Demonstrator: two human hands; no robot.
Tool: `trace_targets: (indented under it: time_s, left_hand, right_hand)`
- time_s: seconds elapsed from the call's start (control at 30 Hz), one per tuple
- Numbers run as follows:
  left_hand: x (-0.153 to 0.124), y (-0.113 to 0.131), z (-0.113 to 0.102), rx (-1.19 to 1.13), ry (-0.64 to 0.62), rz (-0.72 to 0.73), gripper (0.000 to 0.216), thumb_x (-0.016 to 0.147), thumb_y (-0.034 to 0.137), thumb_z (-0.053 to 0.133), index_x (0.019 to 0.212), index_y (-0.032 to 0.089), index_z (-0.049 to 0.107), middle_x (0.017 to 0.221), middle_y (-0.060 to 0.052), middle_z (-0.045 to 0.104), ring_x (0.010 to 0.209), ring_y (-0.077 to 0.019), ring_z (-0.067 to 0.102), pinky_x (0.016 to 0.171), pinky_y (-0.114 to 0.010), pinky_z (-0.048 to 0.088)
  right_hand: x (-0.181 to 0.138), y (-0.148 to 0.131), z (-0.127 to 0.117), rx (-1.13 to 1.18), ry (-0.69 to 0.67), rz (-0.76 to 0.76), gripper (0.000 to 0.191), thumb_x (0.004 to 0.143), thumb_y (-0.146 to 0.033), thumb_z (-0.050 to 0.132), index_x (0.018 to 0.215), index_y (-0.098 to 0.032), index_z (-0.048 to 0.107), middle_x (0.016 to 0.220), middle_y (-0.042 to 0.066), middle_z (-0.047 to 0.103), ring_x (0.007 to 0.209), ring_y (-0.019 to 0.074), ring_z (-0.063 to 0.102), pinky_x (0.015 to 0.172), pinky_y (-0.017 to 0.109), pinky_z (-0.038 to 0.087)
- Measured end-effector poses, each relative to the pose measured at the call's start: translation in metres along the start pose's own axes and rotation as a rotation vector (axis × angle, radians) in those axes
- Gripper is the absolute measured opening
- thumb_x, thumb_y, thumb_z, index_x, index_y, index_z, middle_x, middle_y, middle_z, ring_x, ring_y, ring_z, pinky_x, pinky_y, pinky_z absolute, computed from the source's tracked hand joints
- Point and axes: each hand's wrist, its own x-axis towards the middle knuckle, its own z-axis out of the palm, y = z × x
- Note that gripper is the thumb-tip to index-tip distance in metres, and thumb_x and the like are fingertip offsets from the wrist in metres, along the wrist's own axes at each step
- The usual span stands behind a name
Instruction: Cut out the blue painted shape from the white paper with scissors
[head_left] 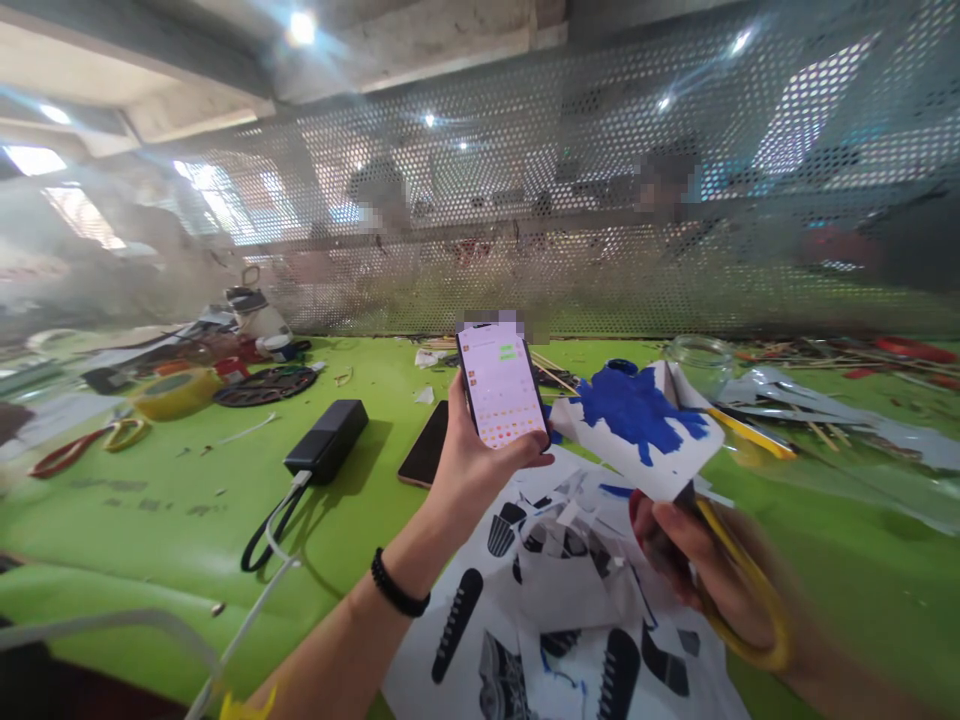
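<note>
My left hand [480, 460] is wrapped round a smartphone [504, 385], held upright with its lit screen facing me; a chat with a row of emoji shows, and my thumb rests at the screen's lower edge. In my right hand [686, 550] is a pair of scissors with a yellow handle [778, 630] looped round the fingers. Just beyond their tips is a white paper piece painted blue [637, 405]; whether the blades or fingers touch it I cannot tell. Beneath both hands lies a printed sheet [420, 690] with black-and-white shapes and loose cut-outs on it.
A black power bank [326, 440] with a white cable and a second phone [421, 448] lie left of my hand. Further left are yellow tape [176, 393] and other scissors [69, 453]. A glass jar [701, 362] and scraps stand right. A perforated screen [480, 270] closes the back.
</note>
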Motion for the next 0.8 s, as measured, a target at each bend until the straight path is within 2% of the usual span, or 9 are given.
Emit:
trace_targets:
  time_s: [0.07, 0.13, 0.27, 0.37, 0.57, 0.7, 0.8]
  left_hand:
    - [0.0, 0.0, -0.001, -0.027, 0.005, 0.005, 0.095, 0.078, 0.025, 0.099, 0.156, 0.031, 0.045, 0.14, -0.012, 0.075, 0.109, -0.0347, 0.082, 0.078, -0.047, 0.077]
    - [0.001, 0.0, -0.004, -0.053, 0.002, -0.002, 0.076, 0.088, 0.035, 0.09, 0.15, 0.03, 0.046, 0.144, -0.013, 0.074, 0.107, -0.0347, 0.084, 0.073, -0.048, 0.078]
    - [0.003, -0.001, -0.008, -0.059, -0.015, -0.048, 0.056, 0.096, 0.046, 0.08, 0.139, 0.026, 0.049, 0.127, -0.013, 0.079, 0.095, -0.0369, 0.086, 0.058, -0.046, 0.076]
    - [0.004, -0.002, -0.01, -0.055, -0.025, -0.073, 0.053, 0.096, 0.046, 0.08, 0.135, 0.026, 0.051, 0.12, -0.012, 0.08, 0.095, -0.0383, 0.087, 0.055, -0.044, 0.075]
    - [0.006, -0.004, -0.011, -0.052, -0.034, -0.084, 0.058, 0.096, 0.054, 0.079, 0.137, 0.027, 0.05, 0.12, -0.014, 0.081, 0.096, -0.0401, 0.088, 0.056, -0.044, 0.074]
    - [0.009, -0.005, -0.016, -0.002, -0.023, -0.088, 0.057, 0.099, 0.059, 0.079, 0.139, 0.027, 0.054, 0.117, -0.014, 0.084, 0.089, -0.0367, 0.087, 0.055, -0.043, 0.073]
    - [0.016, -0.003, -0.027, 0.048, -0.001, -0.098, 0.06, 0.102, 0.07, 0.074, 0.139, 0.025, 0.062, 0.107, -0.015, 0.086, 0.085, -0.0373, 0.088, 0.05, -0.038, 0.069]
  right_hand:
    - [0.0, -0.001, 0.001, 0.022, -0.003, 0.005, 0.056, 0.097, -0.077, 0.079, 0.08, -0.024, 0.073, 0.051, -0.003, 0.061, 0.043, 0.0138, 0.051, 0.044, 0.027, 0.037]
    - [-0.001, -0.003, 0.002, 0.046, -0.004, 0.014, 0.055, 0.097, -0.076, 0.08, 0.082, -0.024, 0.073, 0.053, -0.003, 0.062, 0.043, 0.0135, 0.053, 0.044, 0.026, 0.036]
    - [-0.002, -0.006, 0.004, 0.04, 0.015, 0.002, 0.057, 0.096, -0.078, 0.08, 0.079, -0.024, 0.072, 0.056, -0.002, 0.063, 0.042, 0.0124, 0.051, 0.044, 0.025, 0.036]
    - [-0.002, -0.007, 0.005, 0.011, 0.021, -0.007, 0.056, 0.098, -0.077, 0.078, 0.078, -0.025, 0.072, 0.054, -0.002, 0.062, 0.042, 0.0135, 0.05, 0.043, 0.026, 0.036]
    - [-0.003, -0.005, 0.004, -0.007, 0.018, -0.027, 0.051, 0.102, -0.071, 0.076, 0.078, -0.026, 0.072, 0.053, -0.002, 0.063, 0.042, 0.0152, 0.051, 0.044, 0.029, 0.037]
    - [-0.002, -0.006, 0.005, 0.012, 0.015, -0.021, 0.057, 0.099, -0.077, 0.077, 0.079, -0.024, 0.073, 0.053, -0.001, 0.063, 0.042, 0.0134, 0.05, 0.045, 0.027, 0.034]
    - [-0.002, -0.008, 0.005, 0.012, 0.006, -0.026, 0.062, 0.097, -0.08, 0.078, 0.08, -0.021, 0.073, 0.053, -0.002, 0.063, 0.043, 0.0112, 0.05, 0.047, 0.024, 0.035]
